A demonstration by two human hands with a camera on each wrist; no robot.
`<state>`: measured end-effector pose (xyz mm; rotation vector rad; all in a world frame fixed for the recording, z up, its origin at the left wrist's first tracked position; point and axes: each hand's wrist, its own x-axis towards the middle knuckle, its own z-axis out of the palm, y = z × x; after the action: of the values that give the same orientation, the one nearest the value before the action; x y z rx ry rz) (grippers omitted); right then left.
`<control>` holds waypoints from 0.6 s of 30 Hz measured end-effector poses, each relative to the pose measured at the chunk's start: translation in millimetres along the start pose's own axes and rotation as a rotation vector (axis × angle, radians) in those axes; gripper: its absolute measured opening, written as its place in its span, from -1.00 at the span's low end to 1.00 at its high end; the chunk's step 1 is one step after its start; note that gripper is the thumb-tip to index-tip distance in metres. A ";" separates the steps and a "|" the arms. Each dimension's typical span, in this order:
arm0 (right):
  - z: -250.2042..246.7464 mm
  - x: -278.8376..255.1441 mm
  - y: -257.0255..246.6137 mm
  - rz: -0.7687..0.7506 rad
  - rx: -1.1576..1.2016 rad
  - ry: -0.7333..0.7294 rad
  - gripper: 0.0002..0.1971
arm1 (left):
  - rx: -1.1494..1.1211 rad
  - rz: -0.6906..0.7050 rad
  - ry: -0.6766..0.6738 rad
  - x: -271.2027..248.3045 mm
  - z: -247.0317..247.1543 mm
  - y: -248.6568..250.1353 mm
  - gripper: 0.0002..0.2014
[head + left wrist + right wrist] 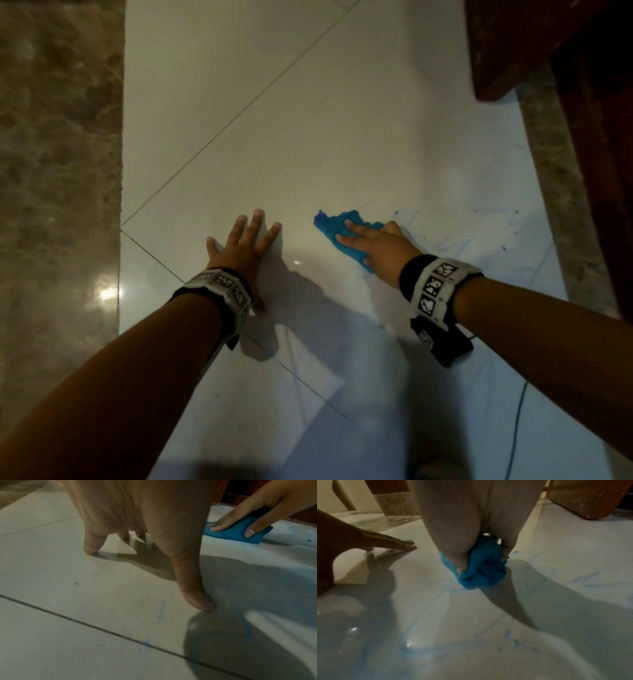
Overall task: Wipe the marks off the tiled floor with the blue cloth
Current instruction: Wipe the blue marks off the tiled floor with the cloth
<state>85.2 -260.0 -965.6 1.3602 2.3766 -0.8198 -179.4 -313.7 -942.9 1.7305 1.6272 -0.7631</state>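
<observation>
A crumpled blue cloth (334,224) (231,530) (482,568) lies on the white tiled floor (274,120). My right hand (373,245) (248,511) (479,513) presses it down, fingers laid over the top and thumb clasping its side. Faint blue scribble marks (452,243) (585,578) spread to the right of the cloth and toward me; a few smudges (161,612) lie near my left thumb. My left hand (245,240) (137,513) (385,540) rests on the tile left of the cloth, fingers spread, holding nothing.
A glossy brown marble strip (58,171) borders the tiles on the left. Dark wooden furniture (548,44) stands at the upper right beside a speckled stone strip (555,171). A thin cable (517,428) trails at the lower right. Dark grout lines (239,113) cross the floor.
</observation>
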 end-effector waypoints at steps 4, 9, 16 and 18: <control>-8.0 15.7 8.7 0.000 0.022 0.090 -0.43 | 0.002 0.002 0.003 4.4 2.0 -2.4 0.54; -32.8 46.4 23.1 -0.033 -0.100 0.060 -0.44 | 0.064 -0.023 0.017 4.2 0.1 -0.2 0.56; -7.3 1.3 11.1 -0.300 -0.271 -0.056 -0.47 | 0.104 -0.130 0.067 -31.0 6.7 28.0 0.32; -11.3 -9.5 8.5 -0.292 -0.313 -0.102 -0.42 | 0.036 -0.147 0.056 -52.1 10.0 44.3 0.26</control>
<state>97.8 -256.4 -954.6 0.8450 2.5238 -0.5377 -138.6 -355.7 -906.2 1.6843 1.8048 -0.8237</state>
